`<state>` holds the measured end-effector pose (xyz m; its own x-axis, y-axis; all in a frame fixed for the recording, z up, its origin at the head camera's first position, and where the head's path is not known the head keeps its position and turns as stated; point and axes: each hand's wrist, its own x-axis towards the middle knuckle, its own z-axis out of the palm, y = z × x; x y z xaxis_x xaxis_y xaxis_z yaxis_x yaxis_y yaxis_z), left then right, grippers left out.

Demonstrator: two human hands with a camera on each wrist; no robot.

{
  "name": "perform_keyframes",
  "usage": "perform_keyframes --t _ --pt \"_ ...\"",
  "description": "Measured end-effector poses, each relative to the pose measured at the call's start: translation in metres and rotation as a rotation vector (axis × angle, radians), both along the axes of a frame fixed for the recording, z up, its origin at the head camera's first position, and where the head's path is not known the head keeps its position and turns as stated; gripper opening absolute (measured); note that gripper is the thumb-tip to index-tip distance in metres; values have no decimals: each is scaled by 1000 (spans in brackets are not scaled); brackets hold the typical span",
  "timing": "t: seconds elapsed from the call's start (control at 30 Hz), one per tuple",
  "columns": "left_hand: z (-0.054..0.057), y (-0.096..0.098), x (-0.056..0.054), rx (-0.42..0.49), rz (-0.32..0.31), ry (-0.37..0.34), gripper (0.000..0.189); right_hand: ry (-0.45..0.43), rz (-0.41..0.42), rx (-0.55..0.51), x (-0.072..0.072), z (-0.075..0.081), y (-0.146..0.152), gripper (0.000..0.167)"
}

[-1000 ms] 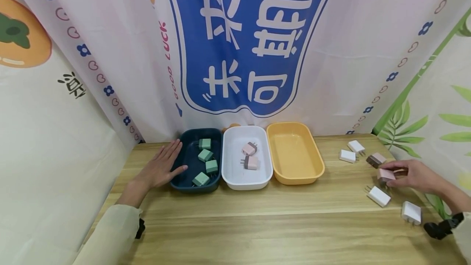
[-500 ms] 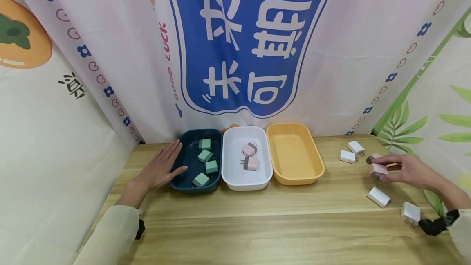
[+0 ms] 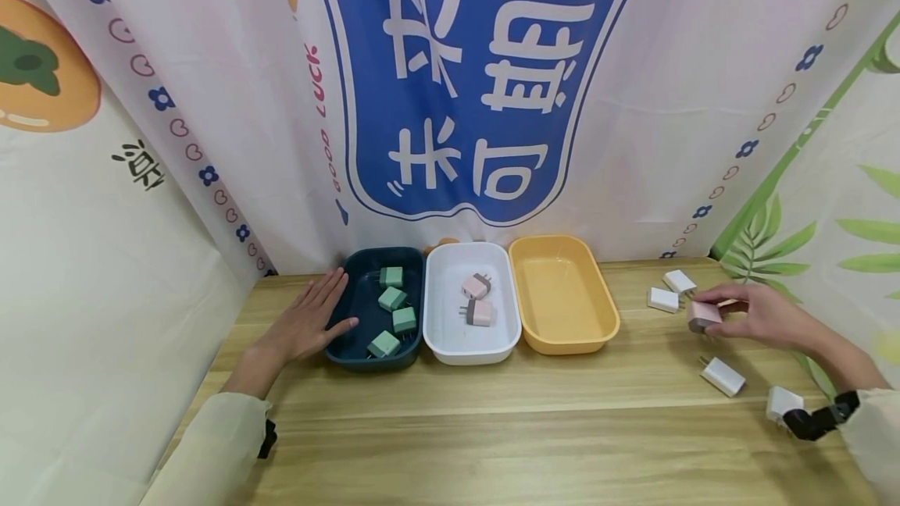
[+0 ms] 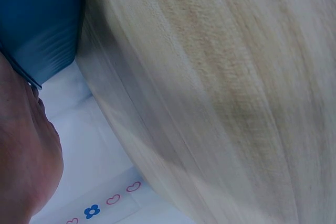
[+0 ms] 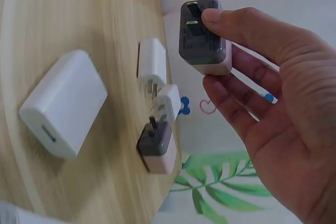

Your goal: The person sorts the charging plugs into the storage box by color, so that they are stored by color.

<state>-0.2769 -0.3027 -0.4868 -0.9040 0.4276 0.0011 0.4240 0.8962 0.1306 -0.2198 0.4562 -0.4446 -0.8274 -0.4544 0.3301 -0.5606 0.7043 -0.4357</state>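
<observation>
My right hand (image 3: 762, 318) pinches a pink-and-grey charger plug (image 5: 203, 38) between thumb and fingers, its two prongs facing the right wrist camera. The charger is raised over the table's right side. Below it, a second pink-and-grey charger (image 5: 157, 150) lies on the wood, hidden by my hand in the head view. White chargers (image 3: 723, 377) lie close around. My left hand (image 3: 302, 326) rests with fingers extended on the left rim of the dark blue bin (image 3: 373, 364), which has several green chargers (image 3: 404, 319) inside.
A white bin (image 3: 473, 358) with two pink-and-grey chargers (image 3: 480, 312) stands beside the blue one. To its right is a yellow bin (image 3: 562, 311) with nothing in it. A printed curtain (image 3: 654, 139) hangs behind the wooden table (image 3: 492, 428).
My right hand has lifted the pink-and-grey charger and carried it a little left and toward the back. My left hand and the bins stay where they were.
</observation>
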Motion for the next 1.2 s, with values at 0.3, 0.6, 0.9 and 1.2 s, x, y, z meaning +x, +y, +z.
perform_keyframes --t 0.3,0.6,0.9,1.2 --pt "0 1 2 12 -8 18 92 -12 -16 49 -4 10 -19 49" --pt "1 2 2 4 -2 6 91 -6 16 72 -13 17 -42 48" --pt "1 1 1 6 -4 3 91 -11 87 44 -22 23 -69 46" --pt "0 0 0 1 -3 9 91 -36 65 120 -27 34 -97 44"
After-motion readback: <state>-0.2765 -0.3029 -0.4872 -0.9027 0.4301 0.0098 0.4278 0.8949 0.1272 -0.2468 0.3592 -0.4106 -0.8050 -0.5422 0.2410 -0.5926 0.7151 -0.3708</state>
